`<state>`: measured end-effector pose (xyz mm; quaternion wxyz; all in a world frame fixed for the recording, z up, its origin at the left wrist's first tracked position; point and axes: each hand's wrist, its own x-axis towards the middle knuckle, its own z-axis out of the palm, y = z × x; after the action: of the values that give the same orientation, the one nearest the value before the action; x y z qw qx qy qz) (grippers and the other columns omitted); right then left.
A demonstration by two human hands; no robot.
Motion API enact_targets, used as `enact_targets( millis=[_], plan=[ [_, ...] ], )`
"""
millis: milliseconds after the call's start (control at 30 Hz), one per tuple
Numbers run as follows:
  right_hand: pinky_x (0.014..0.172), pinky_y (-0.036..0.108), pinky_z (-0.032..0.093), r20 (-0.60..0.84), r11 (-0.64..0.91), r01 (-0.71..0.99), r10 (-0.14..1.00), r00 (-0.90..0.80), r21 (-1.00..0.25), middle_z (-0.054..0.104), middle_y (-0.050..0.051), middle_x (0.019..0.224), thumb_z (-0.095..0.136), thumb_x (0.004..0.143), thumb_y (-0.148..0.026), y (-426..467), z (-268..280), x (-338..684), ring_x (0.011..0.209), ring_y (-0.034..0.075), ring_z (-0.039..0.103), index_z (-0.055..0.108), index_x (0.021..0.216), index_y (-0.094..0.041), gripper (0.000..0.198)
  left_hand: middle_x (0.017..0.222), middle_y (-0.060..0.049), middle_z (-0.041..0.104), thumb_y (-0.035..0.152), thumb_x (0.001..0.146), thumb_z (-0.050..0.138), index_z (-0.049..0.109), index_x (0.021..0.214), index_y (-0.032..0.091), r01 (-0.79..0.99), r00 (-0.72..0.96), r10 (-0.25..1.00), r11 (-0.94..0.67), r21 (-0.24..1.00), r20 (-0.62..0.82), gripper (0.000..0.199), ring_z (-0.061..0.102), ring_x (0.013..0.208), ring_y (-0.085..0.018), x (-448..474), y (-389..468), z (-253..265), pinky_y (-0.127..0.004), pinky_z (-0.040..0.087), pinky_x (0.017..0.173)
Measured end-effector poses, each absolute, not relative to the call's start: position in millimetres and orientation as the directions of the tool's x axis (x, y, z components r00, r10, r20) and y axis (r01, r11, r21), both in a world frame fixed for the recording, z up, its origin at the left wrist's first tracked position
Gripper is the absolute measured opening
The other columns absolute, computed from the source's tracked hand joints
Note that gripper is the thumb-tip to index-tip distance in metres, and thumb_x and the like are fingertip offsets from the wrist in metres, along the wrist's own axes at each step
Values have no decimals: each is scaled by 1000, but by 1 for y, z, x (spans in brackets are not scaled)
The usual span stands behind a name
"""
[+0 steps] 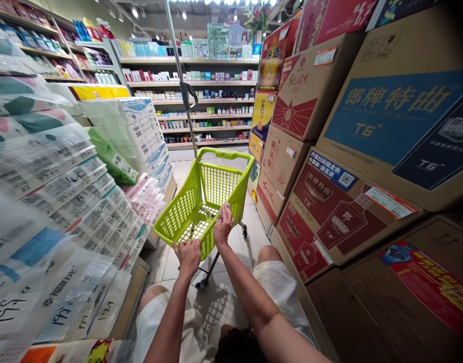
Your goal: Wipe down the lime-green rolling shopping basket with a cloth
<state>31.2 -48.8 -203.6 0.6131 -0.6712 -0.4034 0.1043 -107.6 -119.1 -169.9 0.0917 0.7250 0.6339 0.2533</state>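
Note:
A lime-green plastic shopping cart [179,218] stands in front of me on the tiled floor, with lattice sides and no goods visible inside. My left hand [188,253] has its fingers curled over the cart's near rim at the lower left corner. My right hand [223,224] is closed at the cart's right side, over the rim. Something pale and crumpled may show at its fingertips, too small to make out. Both forearms reach forward between my bent knees.
Stacked liquor cartons [395,113] form a wall on the right. Wrapped paper packs [53,151] are piled on the left. Behind the cart rises a thin metal pole [175,40] with a dark clamp. Shelves [219,83] of small goods stand at the back.

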Motion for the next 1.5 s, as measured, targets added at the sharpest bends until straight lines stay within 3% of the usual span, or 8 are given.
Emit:
enact_targets(
  millis=[200, 367, 533, 633, 833, 1033, 1233, 1500],
  plan=[
    [113, 46, 37, 283, 8, 374, 670, 686, -927, 65, 15, 131, 34, 79, -4, -72, -222, 32, 133, 24, 50, 64, 132, -16, 62, 105, -8, 73, 33, 101, 35, 73, 91, 23, 849, 118, 967, -215, 483, 224, 41, 52, 110, -29, -87, -135, -165, -63, -2, 118],
    [117, 41, 35, 344, 123, 365, 691, 635, -923, 64, 13, 132, 36, 77, -6, -70, -212, 38, 135, 21, 49, 65, 133, -16, 64, 117, -9, 72, 33, 101, 35, 75, 101, 23, 853, 129, 969, -216, 475, 209, 41, 53, 112, -30, -83, -133, -166, -67, 5, 117],
    [105, 40, 47, 121, 20, 156, 729, 674, -987, 69, 14, 119, 46, 76, -14, -79, -227, 36, 118, 25, 61, 71, 116, -14, 48, 125, -9, 70, 42, 97, 46, 78, 99, 27, 912, 208, 939, -287, 293, 273, 36, 50, 127, -31, -122, -109, -157, -59, 13, 120],
    [91, 36, 54, 66, -16, 119, 756, 651, -993, 72, 12, 105, 49, 74, -15, -79, -233, 32, 98, 24, 67, 73, 110, -12, 43, 109, -7, 73, 52, 97, 43, 79, 92, 29, 937, 252, 942, -295, 188, 223, 43, 53, 123, -27, -149, -93, -152, -52, 15, 122],
    [115, 42, 40, 250, 96, 267, 728, 638, -959, 61, 15, 135, 41, 74, -6, -70, -224, 18, 131, 25, 54, 66, 128, -14, 60, 94, -7, 73, 54, 101, 31, 78, 91, 26, 955, 278, 943, -292, 58, 184, 56, 57, 99, -25, -149, -94, -152, -43, 32, 108],
    [102, 33, 48, 247, 22, 350, 750, 614, -937, 68, 12, 117, 39, 74, -3, -97, -234, 20, 114, 21, 62, 70, 120, -16, 57, 95, -8, 72, 50, 101, 35, 78, 98, 28, 967, 234, 952, -248, 53, 198, 49, 55, 97, -25, -132, -104, -155, -42, 32, 99],
    [109, 40, 40, 558, 251, 676, 780, 282, -693, 59, 10, 142, 41, 83, 2, -115, -202, 20, 130, 22, 51, 60, 139, -24, 65, 97, -7, 73, 42, 103, 31, 78, 96, 27, 968, 194, 960, -221, 120, 203, 51, 56, 99, -24, -128, -106, -155, -42, 30, 101],
    [102, 40, 46, 514, 247, 668, 825, 235, -702, 64, 7, 138, 41, 87, 1, -69, -169, 54, 122, 22, 55, 68, 131, -26, 58, 99, -6, 73, 41, 103, 33, 79, 90, 25, 965, 178, 969, -207, 164, 173, 50, 55, 103, -25, -129, -105, -153, -43, 29, 105]
  ],
)
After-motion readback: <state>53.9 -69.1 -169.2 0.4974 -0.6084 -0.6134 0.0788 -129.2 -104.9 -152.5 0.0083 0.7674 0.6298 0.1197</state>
